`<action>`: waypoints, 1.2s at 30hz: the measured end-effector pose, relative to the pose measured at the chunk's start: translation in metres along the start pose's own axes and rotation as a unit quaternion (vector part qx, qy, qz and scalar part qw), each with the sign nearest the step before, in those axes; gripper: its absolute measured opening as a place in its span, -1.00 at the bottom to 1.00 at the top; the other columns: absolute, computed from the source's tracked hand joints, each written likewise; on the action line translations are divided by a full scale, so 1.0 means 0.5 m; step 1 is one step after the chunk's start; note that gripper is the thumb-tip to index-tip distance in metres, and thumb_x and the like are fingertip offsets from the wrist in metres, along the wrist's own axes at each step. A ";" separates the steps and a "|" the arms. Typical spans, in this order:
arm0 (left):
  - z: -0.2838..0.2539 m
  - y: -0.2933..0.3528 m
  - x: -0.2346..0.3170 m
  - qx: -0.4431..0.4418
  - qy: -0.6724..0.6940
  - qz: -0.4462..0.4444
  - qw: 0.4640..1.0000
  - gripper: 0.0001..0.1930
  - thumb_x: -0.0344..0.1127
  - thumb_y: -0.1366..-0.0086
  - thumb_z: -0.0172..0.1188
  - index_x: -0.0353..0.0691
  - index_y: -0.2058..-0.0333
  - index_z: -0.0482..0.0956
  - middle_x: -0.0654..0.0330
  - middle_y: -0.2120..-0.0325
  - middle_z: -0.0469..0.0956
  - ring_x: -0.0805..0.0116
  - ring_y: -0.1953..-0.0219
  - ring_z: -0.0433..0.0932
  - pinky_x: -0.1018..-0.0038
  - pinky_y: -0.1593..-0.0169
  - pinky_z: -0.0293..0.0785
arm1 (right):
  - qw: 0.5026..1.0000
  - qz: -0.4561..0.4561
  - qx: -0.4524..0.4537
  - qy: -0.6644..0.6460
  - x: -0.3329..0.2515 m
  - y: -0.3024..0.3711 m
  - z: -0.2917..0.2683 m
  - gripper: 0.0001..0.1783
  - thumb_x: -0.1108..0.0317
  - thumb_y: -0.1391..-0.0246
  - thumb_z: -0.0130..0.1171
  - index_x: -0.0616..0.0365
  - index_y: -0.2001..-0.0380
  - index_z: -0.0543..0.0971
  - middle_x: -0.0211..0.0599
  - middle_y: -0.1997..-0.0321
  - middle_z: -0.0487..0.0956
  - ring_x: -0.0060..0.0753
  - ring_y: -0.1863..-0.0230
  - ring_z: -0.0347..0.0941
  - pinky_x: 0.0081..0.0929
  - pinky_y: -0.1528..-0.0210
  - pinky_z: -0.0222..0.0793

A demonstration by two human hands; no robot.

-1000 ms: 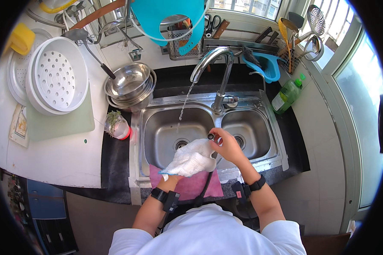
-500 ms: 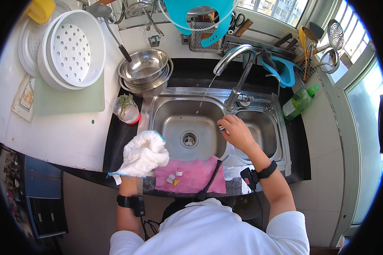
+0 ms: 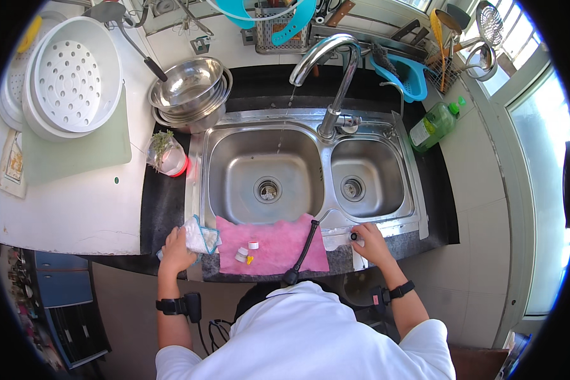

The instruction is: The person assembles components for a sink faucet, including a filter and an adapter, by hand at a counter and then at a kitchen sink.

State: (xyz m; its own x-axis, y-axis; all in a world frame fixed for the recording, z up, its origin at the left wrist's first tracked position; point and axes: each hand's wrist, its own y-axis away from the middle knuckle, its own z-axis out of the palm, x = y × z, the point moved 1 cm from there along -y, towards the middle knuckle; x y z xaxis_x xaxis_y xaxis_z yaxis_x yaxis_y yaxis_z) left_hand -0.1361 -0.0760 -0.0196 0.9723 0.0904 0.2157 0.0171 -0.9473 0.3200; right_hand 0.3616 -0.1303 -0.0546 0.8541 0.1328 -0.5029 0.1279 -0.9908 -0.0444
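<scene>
At the counter's front edge, my left hand grips a bunched white cloth with blue edging; part of it sticks out beyond my fingers. To the right, just in front of the small basin, my right hand closes on a short silvery cylinder with a dark round end. Between my hands a pink cloth is spread over the front of the sink. On it lie a white cap with a red top, a small white piece and a yellow piece.
Water drips from the curved faucet into the large basin; the small basin adjoins it. Stacked steel bowls and a jar with greenery stand left. A green soap bottle stands right.
My right hand has come back from the sink divider to the front counter with the silvery cylinder. The white cloth, earlier draped over my left hand, is lowered to the counter, uncovering that hand.
</scene>
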 end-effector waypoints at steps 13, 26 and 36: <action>-0.033 -0.053 0.292 -0.077 0.306 0.282 0.906 -0.61 -0.43 -0.16 0.12 -0.30 0.00 0.42 0.04 -0.05 0.38 0.25 -0.02 0.43 0.45 0.02 0.40 | 0.979 0.150 -0.133 0.045 -0.163 -0.079 0.171 -0.59 -0.01 0.01 0.11 0.16 0.55 0.55 -0.13 0.56 0.57 -0.05 0.45 0.53 -0.20 0.40 0.42; 0.015 -0.089 0.445 -0.257 0.594 0.261 0.716 -0.60 -0.20 -0.37 -0.04 -0.27 -0.10 0.35 0.16 0.07 0.47 0.39 0.03 0.46 0.45 -0.06 0.36 | 0.912 0.161 -0.092 -0.366 -0.213 -0.116 0.039 -0.73 0.23 -0.08 0.07 0.28 0.39 0.46 -0.23 0.66 0.43 -0.46 0.60 0.35 -0.45 0.50 0.28; -0.099 -0.168 0.456 -0.223 0.621 0.313 0.683 -0.64 -0.20 -0.37 -0.04 -0.33 -0.01 0.40 0.15 0.10 0.50 0.38 0.05 0.47 0.43 -0.05 0.37 | 0.969 -0.048 -0.007 -0.244 -0.283 -0.285 -0.047 -0.76 0.28 -0.03 0.13 0.23 0.31 0.48 -0.19 0.57 0.48 -0.28 0.60 0.40 -0.31 0.48 0.33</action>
State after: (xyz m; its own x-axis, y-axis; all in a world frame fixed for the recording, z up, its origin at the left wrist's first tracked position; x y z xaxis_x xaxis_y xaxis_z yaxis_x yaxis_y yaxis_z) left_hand 0.0725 0.0396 0.0486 -0.1957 0.1643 0.9668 -0.6532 -0.7572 -0.0035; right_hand 0.2345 -0.0074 0.0432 0.4992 0.1920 -0.8449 0.2041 -0.9738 -0.1007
